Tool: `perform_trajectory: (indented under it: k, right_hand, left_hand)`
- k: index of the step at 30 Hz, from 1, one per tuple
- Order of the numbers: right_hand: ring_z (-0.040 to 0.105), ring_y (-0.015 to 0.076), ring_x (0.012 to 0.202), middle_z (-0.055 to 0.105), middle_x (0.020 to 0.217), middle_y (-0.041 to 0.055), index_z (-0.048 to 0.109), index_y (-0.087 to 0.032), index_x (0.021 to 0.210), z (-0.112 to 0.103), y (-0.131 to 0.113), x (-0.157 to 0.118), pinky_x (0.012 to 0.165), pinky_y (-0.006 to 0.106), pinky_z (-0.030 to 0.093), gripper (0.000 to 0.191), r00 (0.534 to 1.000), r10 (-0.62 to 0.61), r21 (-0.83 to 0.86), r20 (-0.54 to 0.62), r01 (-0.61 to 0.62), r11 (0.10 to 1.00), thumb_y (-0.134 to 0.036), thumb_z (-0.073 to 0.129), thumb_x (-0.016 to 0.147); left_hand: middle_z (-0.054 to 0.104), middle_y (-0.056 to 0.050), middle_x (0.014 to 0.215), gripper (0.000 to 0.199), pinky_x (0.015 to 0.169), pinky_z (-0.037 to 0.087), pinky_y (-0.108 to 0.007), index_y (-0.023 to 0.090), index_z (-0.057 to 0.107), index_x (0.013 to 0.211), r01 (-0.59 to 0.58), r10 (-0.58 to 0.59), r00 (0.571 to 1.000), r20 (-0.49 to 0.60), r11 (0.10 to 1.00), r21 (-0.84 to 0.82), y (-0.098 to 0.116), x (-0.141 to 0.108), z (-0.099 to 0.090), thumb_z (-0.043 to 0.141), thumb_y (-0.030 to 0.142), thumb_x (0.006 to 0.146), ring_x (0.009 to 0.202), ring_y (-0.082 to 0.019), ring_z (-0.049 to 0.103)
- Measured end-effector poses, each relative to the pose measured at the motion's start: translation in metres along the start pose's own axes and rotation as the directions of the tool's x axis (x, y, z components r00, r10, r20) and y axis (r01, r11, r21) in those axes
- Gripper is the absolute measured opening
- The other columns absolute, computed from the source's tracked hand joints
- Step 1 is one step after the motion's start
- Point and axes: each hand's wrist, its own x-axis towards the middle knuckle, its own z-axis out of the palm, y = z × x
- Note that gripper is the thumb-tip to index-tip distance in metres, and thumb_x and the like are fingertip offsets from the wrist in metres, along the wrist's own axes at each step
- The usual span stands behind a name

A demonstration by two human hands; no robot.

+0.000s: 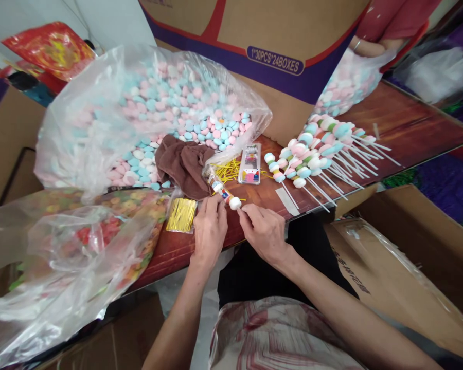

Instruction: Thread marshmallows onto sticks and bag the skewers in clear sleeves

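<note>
A marshmallow skewer lies between my hands at the table's front edge, its upper part inside a clear printed plastic sleeve. My left hand is closed in a pinch at the side of the sleeve. My right hand pinches at the skewer's lower end, by the white marshmallow; the stick is hidden by the fingers. Just left of my left hand is a packet of gold twist ties. Loose gold ties and a stack of printed sleeves lie beyond the skewer.
A big clear bag of pastel marshmallows stands behind a brown cloth. Finished-looking skewers are piled at right, sticks over the edge. More candy bags lie at left. A large carton stands behind; another person's arm shows beyond.
</note>
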Motion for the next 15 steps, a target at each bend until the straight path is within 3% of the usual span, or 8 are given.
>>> perform_trajectory:
  k: [3,6,9,15]
  right_hand:
    - [0.054,0.0104,0.055,0.062,0.063,-0.0012,0.059,-0.018,0.078,0.001,-0.002,-0.002,0.057,0.024,0.034,0.021,0.986,0.145,0.216,0.081,-0.159,0.963,-0.021,0.051,0.096]
    - [0.049,0.0091,0.052,0.058,0.063,-0.0034,0.059,-0.018,0.080,0.001,-0.004,-0.003,0.054,0.021,0.037,0.016,0.944,0.257,0.468,0.208,-0.327,0.821,-0.021,0.051,0.093]
    - [0.043,0.0082,0.049,0.051,0.060,-0.0054,0.058,-0.019,0.077,-0.002,-0.005,-0.003,0.050,0.020,0.035,0.017,0.921,0.280,0.582,0.272,-0.389,0.714,-0.021,0.050,0.091]
    - [0.044,0.0088,0.052,0.051,0.059,-0.0038,0.054,-0.019,0.071,-0.005,-0.005,0.000,0.055,0.021,0.036,0.021,0.974,0.179,0.415,0.138,-0.221,0.882,-0.014,0.047,0.090]
  left_hand:
    - [0.066,-0.007,0.087,0.011,0.070,0.043,-0.030,0.019,0.059,0.093,0.076,-0.076,0.997,-0.015,0.997,0.031,0.001,-0.001,0.003,0.049,0.023,0.094,0.077,-0.019,0.061]
    - [0.064,-0.004,0.082,0.007,0.067,0.041,-0.029,0.020,0.057,0.092,0.147,-0.148,0.989,-0.026,0.989,-0.013,0.002,0.000,0.003,0.050,0.022,0.091,0.072,-0.017,0.058]
    - [0.059,0.000,0.076,0.006,0.064,0.039,-0.026,0.021,0.054,0.089,0.170,-0.172,0.985,0.000,0.978,-0.118,0.003,0.001,0.002,0.048,0.022,0.090,0.067,-0.014,0.054]
    - [0.051,0.003,0.071,0.006,0.061,0.039,-0.025,0.022,0.049,0.082,0.112,-0.087,0.991,0.101,0.952,-0.285,0.014,-0.002,-0.001,0.049,0.021,0.088,0.061,-0.012,0.047]
